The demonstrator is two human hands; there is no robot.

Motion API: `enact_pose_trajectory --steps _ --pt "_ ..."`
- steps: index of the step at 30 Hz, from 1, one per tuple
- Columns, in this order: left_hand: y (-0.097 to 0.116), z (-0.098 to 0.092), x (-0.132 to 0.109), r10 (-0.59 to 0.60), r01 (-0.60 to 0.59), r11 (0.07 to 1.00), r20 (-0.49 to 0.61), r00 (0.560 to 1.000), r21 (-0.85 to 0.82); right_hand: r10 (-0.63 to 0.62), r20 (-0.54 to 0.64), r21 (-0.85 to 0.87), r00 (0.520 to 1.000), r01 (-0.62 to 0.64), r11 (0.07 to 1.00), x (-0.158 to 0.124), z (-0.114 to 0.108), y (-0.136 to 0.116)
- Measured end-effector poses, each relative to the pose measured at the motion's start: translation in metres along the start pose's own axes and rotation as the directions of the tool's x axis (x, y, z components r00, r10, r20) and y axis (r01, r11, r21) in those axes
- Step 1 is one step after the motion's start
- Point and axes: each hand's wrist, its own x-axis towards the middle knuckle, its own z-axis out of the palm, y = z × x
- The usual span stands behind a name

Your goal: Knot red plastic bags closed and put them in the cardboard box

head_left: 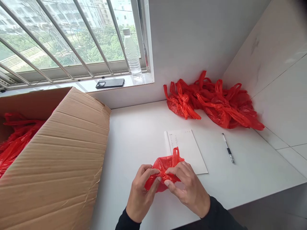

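Observation:
A small red plastic bag point(166, 166) is bunched up over the near part of the white table point(134, 134). My left hand point(141, 191) grips its left side with curled fingers. My right hand point(188, 187) pinches its middle and right side. One bag handle sticks up above my fingers. Just behind the bag lies a white sheet of paper point(188, 148) with small writing at its top.
An open cardboard box point(59, 159) on the left holds more red bags point(14, 137). A pile of tied red bags point(213, 102) lies at the back right by the tiled wall. A pen point(227, 148) lies right of the paper. A phone point(110, 83) and a water bottle point(131, 52) rest on the windowsill.

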Motion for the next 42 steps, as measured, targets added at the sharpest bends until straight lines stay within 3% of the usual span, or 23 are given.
enact_pose_trajectory --steps 5,9,15,20,24,28,31,34,42 --pt "0.000 -0.005 -0.003 0.049 -0.046 0.997 -0.060 0.997 0.054 -0.030 -0.069 0.017 0.997 0.031 0.999 0.002 -0.002 0.000" --pt "0.003 -0.011 -0.003 -0.008 0.011 1.000 -0.116 0.993 0.028 0.004 -0.085 0.045 0.996 0.000 0.999 0.004 -0.009 -0.001" --pt "0.008 -0.006 0.001 -0.014 0.013 1.000 -0.082 0.997 -0.017 0.075 -0.042 0.119 0.996 -0.070 0.990 0.004 -0.009 -0.005" --pt "0.001 -0.009 0.002 -0.021 0.027 0.992 -0.054 0.998 0.122 0.103 -0.045 0.129 0.994 -0.097 0.987 0.005 -0.010 -0.005" --pt "-0.011 -0.020 -0.003 -0.101 0.104 0.972 -0.028 0.995 0.211 0.258 -0.038 0.136 0.965 -0.250 0.959 0.011 -0.016 0.007" --pt "-0.017 -0.025 -0.008 -0.096 0.096 0.974 -0.012 0.995 0.203 0.390 0.040 0.066 0.920 -0.391 0.918 0.023 -0.017 0.021" --pt "-0.018 -0.026 -0.010 -0.102 0.113 0.955 -0.055 0.993 0.275 0.350 0.071 0.091 0.934 -0.356 0.930 0.031 -0.019 0.021" --pt "-0.019 -0.029 -0.013 -0.095 0.133 0.925 -0.121 0.988 0.357 0.290 0.027 0.188 0.957 -0.290 0.938 0.035 -0.024 0.015" --pt "-0.002 -0.034 -0.017 0.034 0.016 0.937 -0.138 0.990 0.349 0.353 -0.052 0.338 0.934 -0.316 0.886 0.036 -0.031 0.017"
